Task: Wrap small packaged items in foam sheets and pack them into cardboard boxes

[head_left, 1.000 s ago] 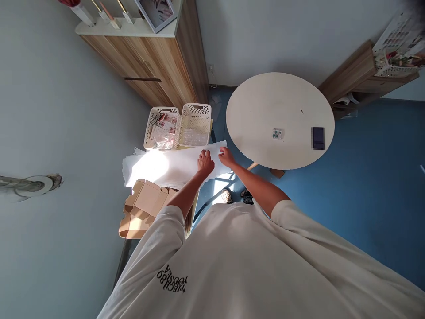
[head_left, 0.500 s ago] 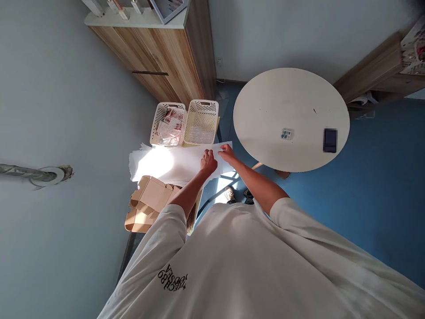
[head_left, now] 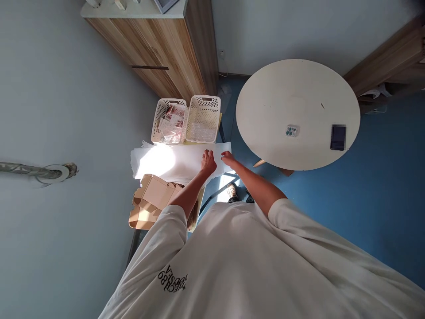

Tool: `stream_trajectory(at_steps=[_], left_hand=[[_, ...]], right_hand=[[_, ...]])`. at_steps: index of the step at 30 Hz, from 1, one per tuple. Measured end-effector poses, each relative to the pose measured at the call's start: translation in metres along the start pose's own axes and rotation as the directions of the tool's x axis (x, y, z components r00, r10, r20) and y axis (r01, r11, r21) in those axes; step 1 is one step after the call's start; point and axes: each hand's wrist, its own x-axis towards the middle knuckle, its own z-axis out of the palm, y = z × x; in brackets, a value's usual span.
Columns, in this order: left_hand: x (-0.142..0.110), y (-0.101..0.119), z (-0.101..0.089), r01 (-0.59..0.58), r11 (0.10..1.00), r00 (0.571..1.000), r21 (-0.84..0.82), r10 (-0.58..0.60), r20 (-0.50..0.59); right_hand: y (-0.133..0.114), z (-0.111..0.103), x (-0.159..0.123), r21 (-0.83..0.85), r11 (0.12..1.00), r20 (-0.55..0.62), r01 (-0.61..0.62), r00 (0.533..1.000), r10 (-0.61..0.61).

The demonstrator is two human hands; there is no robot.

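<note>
A stack of long white paper sheets (head_left: 166,161) lies on a low surface below me, brightly lit at its left end. My left hand (head_left: 208,163) rests on the right part of the sheets with its fingers curled. My right hand (head_left: 228,158) is at the sheets' right edge, fingers pinched on the paper. Flat-folded brown cardboard boxes (head_left: 152,199) lie just in front of the sheets, under my left forearm.
Two cream plastic baskets (head_left: 202,119) stand behind the sheets, one holding packets (head_left: 169,122). A round white table (head_left: 299,88) stands to the right with a small blister pack (head_left: 291,130) and a dark phone (head_left: 338,137). A wooden cabinet (head_left: 166,48) stands against the wall. The floor is blue.
Both hands stay on the right end of the white sheets. The head camera has shifted, so the table and baskets sit slightly further right and up.
</note>
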Motion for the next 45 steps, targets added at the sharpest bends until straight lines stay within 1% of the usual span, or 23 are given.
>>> stream_trajectory(at_steps=[6,8,10,12,15,17,19,20,22,25,27,30,35,39,42,45], left_hand=[[0.001,-0.006,0.002,-0.003,0.999,1.000,-0.034,0.004,0.005],[0.002,-0.007,0.002,-0.001,0.999,1.000,-0.042,0.001,0.008],[0.001,-0.009,0.002,-0.002,0.999,1.000,-0.041,0.002,0.007],[0.000,-0.009,0.001,-0.004,0.999,1.000,-0.037,0.004,0.005],[-0.001,-0.007,0.000,-0.001,1.000,1.000,-0.014,0.001,-0.021],[-0.001,-0.002,-0.003,-0.010,1.000,0.998,0.010,0.010,-0.061],[0.001,0.006,-0.008,-0.026,0.999,0.995,0.033,0.029,-0.095],[0.002,0.011,-0.010,-0.039,0.998,0.993,0.041,0.043,-0.106],[0.005,0.023,-0.014,-0.071,0.996,0.991,0.046,0.076,-0.114],[0.009,0.043,-0.017,-0.129,0.991,0.985,0.042,0.133,-0.112],[0.012,0.058,-0.016,-0.168,0.985,0.980,0.044,0.171,-0.097],[0.018,0.081,-0.009,-0.234,0.972,0.969,0.035,0.236,-0.077],[0.034,0.122,0.013,-0.327,0.945,0.944,0.028,0.328,-0.040],[0.048,0.163,0.027,-0.344,0.938,0.939,0.038,0.344,0.010],[0.059,0.201,0.031,-0.346,0.937,0.938,0.046,0.344,0.050],[0.071,0.241,0.036,-0.352,0.935,0.935,0.050,0.349,0.062]], right_hand=[[0.027,0.009,-0.002,0.046,0.997,0.008,-0.068,0.998,0.068],[0.032,0.013,-0.002,0.072,0.994,0.017,-0.085,0.996,0.084],[0.035,0.016,-0.002,0.095,0.993,0.004,-0.075,0.997,0.075],[0.034,0.018,-0.003,0.099,0.995,-0.035,-0.022,0.999,0.026],[0.025,0.016,-0.005,0.037,0.995,-0.078,0.096,0.993,-0.093],[0.016,0.010,-0.006,-0.008,0.983,-0.080,0.185,0.979,-0.185],[0.006,-0.001,-0.008,-0.028,0.964,-0.079,0.266,0.960,-0.267],[0.001,-0.008,-0.008,-0.033,0.955,-0.078,0.295,0.952,-0.296],[-0.008,-0.026,-0.009,-0.044,0.948,-0.088,0.315,0.944,-0.318],[-0.017,-0.060,-0.012,-0.063,0.954,-0.142,0.293,0.944,-0.299],[-0.018,-0.084,-0.016,-0.071,0.958,-0.190,0.277,0.939,-0.286],[-0.013,-0.122,-0.021,-0.074,0.966,-0.264,0.249,0.929,-0.260],[0.006,-0.184,-0.024,-0.071,0.975,-0.350,0.209,0.911,-0.221],[0.014,-0.231,-0.018,-0.089,0.975,-0.370,0.202,0.903,-0.220],[0.013,-0.269,-0.010,-0.121,0.967,-0.394,0.223,0.883,-0.253],[0.012,-0.309,-0.001,-0.156,0.961,-0.424,0.227,0.863,-0.273]])
